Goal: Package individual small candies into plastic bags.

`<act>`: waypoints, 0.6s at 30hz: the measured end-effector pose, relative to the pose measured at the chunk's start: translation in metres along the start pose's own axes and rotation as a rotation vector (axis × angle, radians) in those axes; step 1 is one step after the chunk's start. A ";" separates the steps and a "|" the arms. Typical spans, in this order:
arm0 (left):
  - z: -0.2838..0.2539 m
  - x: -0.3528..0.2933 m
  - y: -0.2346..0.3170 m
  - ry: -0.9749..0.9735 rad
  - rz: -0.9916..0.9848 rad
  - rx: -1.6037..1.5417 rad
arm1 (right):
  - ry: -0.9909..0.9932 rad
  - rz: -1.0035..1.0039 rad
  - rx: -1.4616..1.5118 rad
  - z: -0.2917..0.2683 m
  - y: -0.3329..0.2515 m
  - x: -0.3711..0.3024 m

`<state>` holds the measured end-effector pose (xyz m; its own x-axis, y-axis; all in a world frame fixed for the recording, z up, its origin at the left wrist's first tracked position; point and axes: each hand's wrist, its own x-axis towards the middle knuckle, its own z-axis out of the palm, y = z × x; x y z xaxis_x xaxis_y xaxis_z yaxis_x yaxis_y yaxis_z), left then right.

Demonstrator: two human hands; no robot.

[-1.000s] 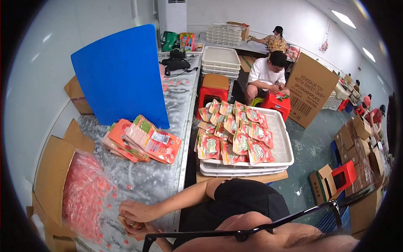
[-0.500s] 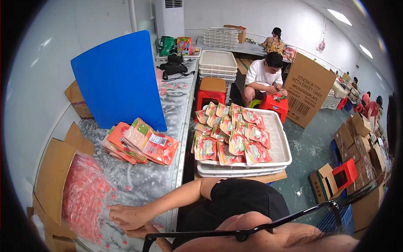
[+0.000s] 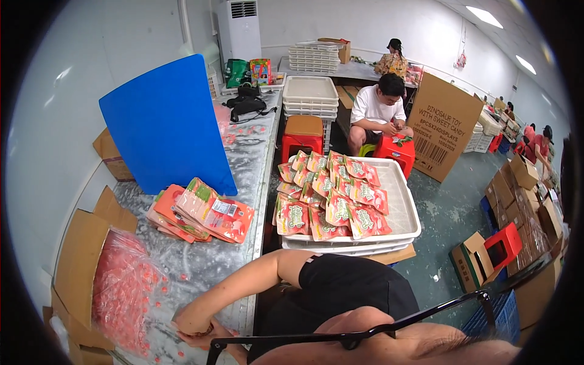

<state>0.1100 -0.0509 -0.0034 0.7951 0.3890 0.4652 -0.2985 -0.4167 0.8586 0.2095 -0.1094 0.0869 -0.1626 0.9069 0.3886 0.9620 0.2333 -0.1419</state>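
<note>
My right hand (image 3: pixel 190 323) bends down at the wrist over the grey table near its front edge, its fingers hidden from sight. Against it is my left hand (image 3: pixel 214 339), curled and partly behind the dark glasses frame (image 3: pixel 350 339); anything between the hands is too covered to make out. Left of them a clear plastic bag of small pink-red pieces (image 3: pixel 125 289) spills from a cardboard box (image 3: pixel 79 255), with several loose pieces around it. Beyond the hands lies a fanned stack of flat pink-red pouches (image 3: pixel 210 213).
A blue board (image 3: pixel 167 128) stands upright on the table (image 3: pixel 161 240). To the right, a white tray (image 3: pixel 407 210) on stacked trays carries several filled pouches (image 3: pixel 331 194). A co-worker (image 3: pixel 380 109) sits beyond it by a red stool (image 3: pixel 395 152). Cartons (image 3: pixel 471 264) stand at right.
My right hand has drawn back from beside the bag and turned downward against my left hand. The whole view has shifted slightly. The pouches stay where they were.
</note>
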 end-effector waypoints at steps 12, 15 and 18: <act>-0.033 -0.002 0.016 -0.460 -0.366 -0.353 | -0.056 -0.029 0.278 -0.058 -0.078 -0.005; -0.063 -0.016 0.034 -0.502 -0.491 -0.428 | -0.235 -0.024 0.281 -0.048 -0.078 -0.008; -0.091 -0.041 0.048 -0.596 -0.429 -0.391 | -0.519 0.099 0.531 -0.044 -0.084 -0.013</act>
<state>0.0147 -0.0124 0.0386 0.9951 -0.0971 -0.0167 0.0194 0.0268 0.9995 0.1402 -0.1568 0.1339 -0.2895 0.9509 -0.1098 0.7639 0.1604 -0.6250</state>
